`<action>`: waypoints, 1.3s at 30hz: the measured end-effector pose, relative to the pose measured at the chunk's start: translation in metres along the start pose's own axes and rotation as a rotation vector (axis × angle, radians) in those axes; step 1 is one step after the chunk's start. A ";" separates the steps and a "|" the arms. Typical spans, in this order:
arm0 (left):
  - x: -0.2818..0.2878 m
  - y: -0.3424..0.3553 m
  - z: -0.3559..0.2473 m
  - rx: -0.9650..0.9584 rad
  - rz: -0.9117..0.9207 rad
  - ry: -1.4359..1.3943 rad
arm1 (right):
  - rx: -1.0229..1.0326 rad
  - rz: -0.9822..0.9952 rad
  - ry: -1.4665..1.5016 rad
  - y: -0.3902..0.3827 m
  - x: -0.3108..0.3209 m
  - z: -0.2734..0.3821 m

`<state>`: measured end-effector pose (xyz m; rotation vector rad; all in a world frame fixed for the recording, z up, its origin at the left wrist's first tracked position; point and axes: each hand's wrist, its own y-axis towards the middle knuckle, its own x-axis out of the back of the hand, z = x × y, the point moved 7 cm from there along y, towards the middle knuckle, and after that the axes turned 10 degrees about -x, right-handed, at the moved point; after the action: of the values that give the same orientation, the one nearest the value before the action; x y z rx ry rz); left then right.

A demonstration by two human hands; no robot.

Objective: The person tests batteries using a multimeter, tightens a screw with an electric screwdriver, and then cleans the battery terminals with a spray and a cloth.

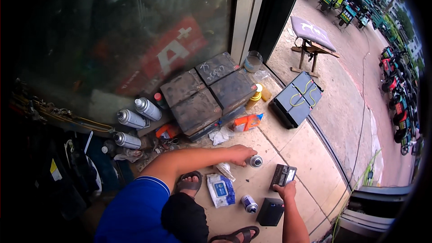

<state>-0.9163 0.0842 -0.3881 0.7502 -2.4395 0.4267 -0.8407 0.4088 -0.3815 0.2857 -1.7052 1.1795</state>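
My left hand (243, 155) reaches across from the left, its fingers round the side of an upright spray can (256, 161) on the tiles. In my right hand (285, 190) is a small dark battery (282, 174) with a pale label on one face, gripped at its near end. A second small black battery (270, 212) sits on the floor closer to me. Beside it a white and purple spray can (249, 204) lies tilted. A blue and white wipes packet (220, 190) rests between my feet and the cans, with a crumpled white cloth (225, 170) at its top.
Large dusty batteries (208, 91) are stacked against the glass. Several silver spray cans (148, 109) stand left of them. An orange packet (247, 122) and a yellow bottle (254, 95) are nearby. A black battery case (297, 100) with yellow wire sits by the door track; a cushioned stool (313, 33) stands outside.
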 end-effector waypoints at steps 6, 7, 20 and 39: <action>0.031 -0.028 -0.024 0.045 -0.149 -0.007 | 0.015 -0.014 0.006 0.003 -0.001 -0.001; 0.045 -0.037 -0.036 0.033 -0.234 -0.027 | 0.008 -0.024 0.013 0.002 0.001 -0.004; 0.136 -0.188 -0.106 0.241 -0.870 -0.458 | 0.013 0.094 -0.010 0.007 -0.008 -0.005; 0.140 -0.324 -0.452 -0.240 -0.796 -0.036 | -0.202 -0.192 0.190 -0.146 -0.056 -0.139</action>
<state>-0.6373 -0.0332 0.0989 1.5098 -1.9497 -0.1863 -0.6366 0.4307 -0.3408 0.2017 -1.5777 0.8592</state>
